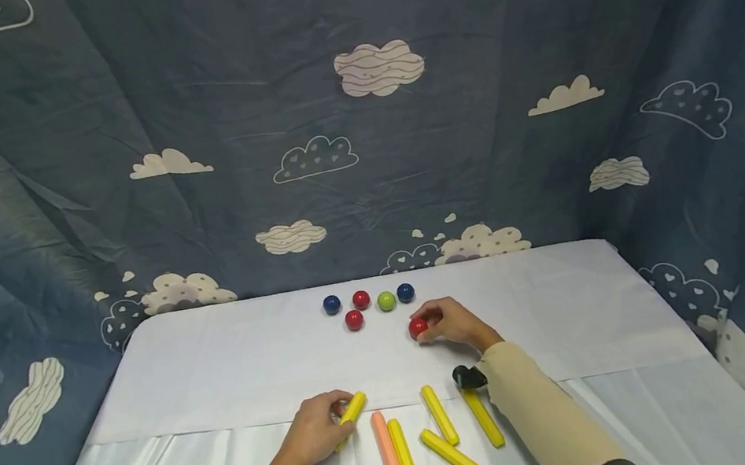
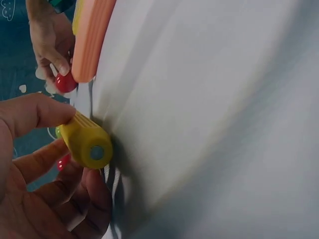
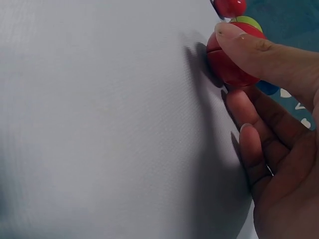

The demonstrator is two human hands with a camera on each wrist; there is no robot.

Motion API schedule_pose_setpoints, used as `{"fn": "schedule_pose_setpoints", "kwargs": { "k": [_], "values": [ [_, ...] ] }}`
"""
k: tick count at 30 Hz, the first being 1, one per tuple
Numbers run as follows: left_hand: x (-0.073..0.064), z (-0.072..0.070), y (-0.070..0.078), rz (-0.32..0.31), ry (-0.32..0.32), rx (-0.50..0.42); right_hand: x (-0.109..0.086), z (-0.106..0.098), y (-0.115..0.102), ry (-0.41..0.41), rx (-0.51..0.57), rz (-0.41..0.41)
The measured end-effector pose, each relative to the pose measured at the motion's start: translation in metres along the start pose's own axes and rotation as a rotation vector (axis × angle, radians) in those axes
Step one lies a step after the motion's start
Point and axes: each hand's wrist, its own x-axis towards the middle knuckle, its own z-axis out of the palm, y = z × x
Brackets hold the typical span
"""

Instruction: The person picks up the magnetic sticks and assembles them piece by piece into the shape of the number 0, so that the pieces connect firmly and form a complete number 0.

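Note:
A yellow stick (image 1: 353,408) with ridged sides is pinched between the thumb and fingers of my left hand (image 1: 317,429), near the table's front. In the left wrist view the end of this yellow stick (image 2: 92,147) faces the camera and shows a small grey disc. Farther back, my right hand (image 1: 453,323) grips a red ball (image 1: 418,328) at the tabletop. The right wrist view shows the thumb lying across that red ball (image 3: 232,57), with a dark seam line on its surface.
Behind the hands sit two blue balls (image 1: 332,305), two more red balls (image 1: 354,320) and a green ball (image 1: 386,301). Between the forearms lie an orange stick (image 1: 386,445) and several yellow sticks (image 1: 404,454). A cloud-print curtain (image 1: 233,204) hangs behind the white-covered table (image 1: 221,373).

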Motion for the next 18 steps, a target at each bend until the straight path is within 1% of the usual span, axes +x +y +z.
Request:
{"fn": "schedule_pose_setpoints", "kwargs": {
  "k": [5,8,13,16,18],
  "values": [
    [0.009,-0.005,0.001,0.036,-0.001,0.021,0.001,0.000,0.002,-0.006,0.049,0.012],
    [0.018,-0.008,0.003,0.039,-0.035,0.042,0.000,0.000,0.002,-0.015,0.067,0.006],
    [0.045,-0.011,0.009,0.021,-0.112,0.080,-0.001,-0.001,0.003,-0.002,0.092,0.016],
    [0.064,-0.011,0.011,0.028,-0.127,0.097,-0.001,0.000,0.004,0.006,0.111,0.023],
    [0.075,-0.010,0.012,0.035,-0.137,0.103,-0.001,0.002,0.005,0.007,0.120,0.012]
  ]
}}
